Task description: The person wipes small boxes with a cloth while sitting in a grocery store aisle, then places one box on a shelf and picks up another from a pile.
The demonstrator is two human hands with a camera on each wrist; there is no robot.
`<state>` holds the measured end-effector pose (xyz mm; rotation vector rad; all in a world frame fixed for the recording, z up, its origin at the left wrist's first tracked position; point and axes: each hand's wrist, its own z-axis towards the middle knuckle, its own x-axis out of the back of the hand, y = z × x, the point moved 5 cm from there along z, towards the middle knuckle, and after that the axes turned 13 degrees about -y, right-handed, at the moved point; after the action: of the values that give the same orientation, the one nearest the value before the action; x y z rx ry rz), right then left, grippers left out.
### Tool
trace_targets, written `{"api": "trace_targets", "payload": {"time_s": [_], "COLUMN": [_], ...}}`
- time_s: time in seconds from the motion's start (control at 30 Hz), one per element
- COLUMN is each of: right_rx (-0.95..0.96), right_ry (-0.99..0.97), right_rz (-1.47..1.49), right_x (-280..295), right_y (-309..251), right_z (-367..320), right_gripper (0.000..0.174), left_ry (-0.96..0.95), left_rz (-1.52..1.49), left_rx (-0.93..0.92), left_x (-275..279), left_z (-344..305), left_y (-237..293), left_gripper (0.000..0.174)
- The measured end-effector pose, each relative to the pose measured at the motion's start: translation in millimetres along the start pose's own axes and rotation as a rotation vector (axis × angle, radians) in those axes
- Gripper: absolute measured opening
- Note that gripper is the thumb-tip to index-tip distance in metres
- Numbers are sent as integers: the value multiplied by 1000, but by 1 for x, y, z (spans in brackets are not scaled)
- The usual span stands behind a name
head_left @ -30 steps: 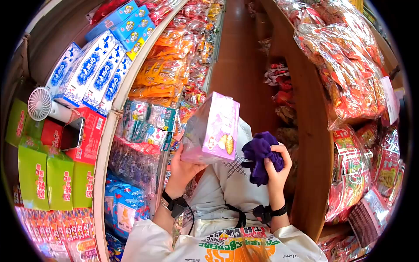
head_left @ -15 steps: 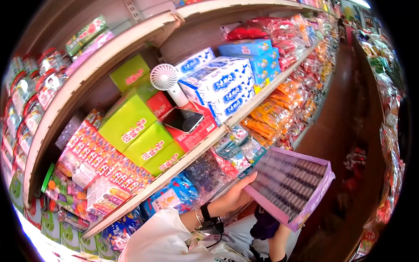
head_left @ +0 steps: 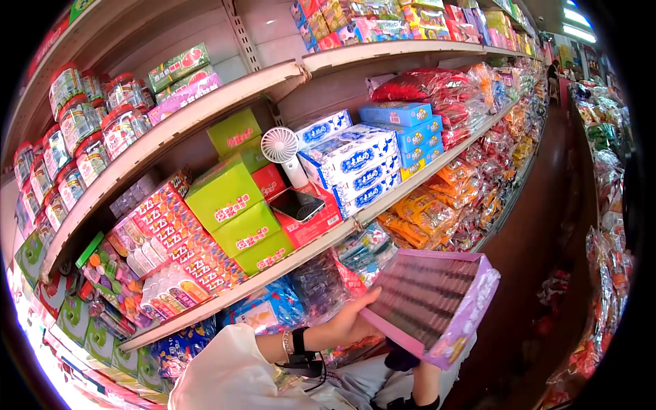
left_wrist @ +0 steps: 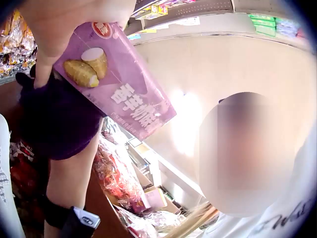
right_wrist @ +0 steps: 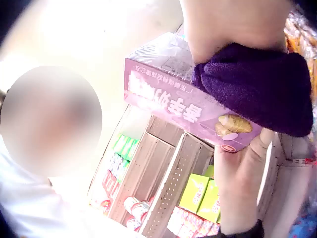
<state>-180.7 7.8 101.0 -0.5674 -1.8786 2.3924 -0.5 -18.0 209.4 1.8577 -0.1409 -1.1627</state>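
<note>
My left hand (head_left: 350, 320) grips the near edge of a purple box (head_left: 430, 304) and holds it tilted, ribbed side up, in front of the shelf. The left wrist view shows the box's printed face (left_wrist: 119, 84) with my left hand (left_wrist: 74, 20) curled over its top. Under the box, my right hand (right_wrist: 233, 25) holds a dark purple cloth (right_wrist: 257, 84) and presses it against the box (right_wrist: 173, 104). In the head view only a bit of the cloth (head_left: 403, 357) and my right forearm (head_left: 425, 391) show; the right hand itself is hidden by the box.
Stocked shelves (head_left: 225, 109) rise on my left with green boxes (head_left: 232, 198), a white hand fan (head_left: 281, 147), a phone on a red box (head_left: 301, 205), blue-and-white boxes (head_left: 355, 160) and jars (head_left: 82, 130). The brown aisle floor (head_left: 540, 219) runs ahead, with snack racks (head_left: 608, 205) on the right.
My view swung up from my lap to the shelves. The box turned from printed face to ribbed side up and dropped lower right. The cloth moved from beside the box to under it.
</note>
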Motion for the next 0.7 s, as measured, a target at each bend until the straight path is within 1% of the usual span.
{"api": "trace_targets", "payload": {"time_s": [0.07, 0.1, 0.17, 0.23, 0.27, 0.3, 0.37, 0.4, 0.43, 0.5, 0.53, 0.57, 0.63, 0.67, 0.7], "right_rx": [-11, -27, -59, 118, 279, 279, 191, 221, 269, 490, 489, 434, 291, 233, 192], "right_ry": [-64, -131, -297, -310, -342, -342, -491, -544, -483, -520, -458, -338, -116, -30, 49], "right_rz": [-28, -44, -90, -43, -65, -65, 254, 245, 358, 487, 504, 503, 476, 454, 448], "right_x": [-13, -21, -41, -57, -61, -56, -50, -50, -43, -17, -4, 3, 16, 20, 25], "right_y": [-2, -5, -27, -107, -120, -124, -128, -135, -135, -117, -107, -102, -92, -92, -91], "right_z": [-12, -28, -55, -70, -71, -69, -77, -76, -80, -86, -91, -94, -102, -107, -111], "right_gripper": [56, 55, 55, 47, 48, 48, 47, 49, 52, 49, 50, 52, 54, 56, 57], "left_ry": [-25, -41, -15, -219, -5, -5, -9, 82, 83, 100, 108, 106, 189, 92, 74], "left_rz": [70, 157, 184, 24, 167, 167, 35, 132, 126, 70, 151, 162, 290, 388, 414], "left_rx": [-18, -27, -27, 130, 90, 90, 112, 80, 82, 98, 83, 57, -14, -137, -173], "left_x": [6, 5, 7, -4, -1, 7, 31, 9, 3, -5, -9, -16, -25, -47, -52], "left_z": [1, -1, -8, -17, -26, -23, -26, -30, -33, -43, -50, -58, -75, -93, -98], "left_y": [9, 19, 32, 41, 47, 52, 54, 59, 61, 75, 84, 94, 112, 140, 149], "left_gripper": [59, 60, 61, 60, 59, 59, 60, 63, 63, 67, 72, 72, 76, 71, 72]}}
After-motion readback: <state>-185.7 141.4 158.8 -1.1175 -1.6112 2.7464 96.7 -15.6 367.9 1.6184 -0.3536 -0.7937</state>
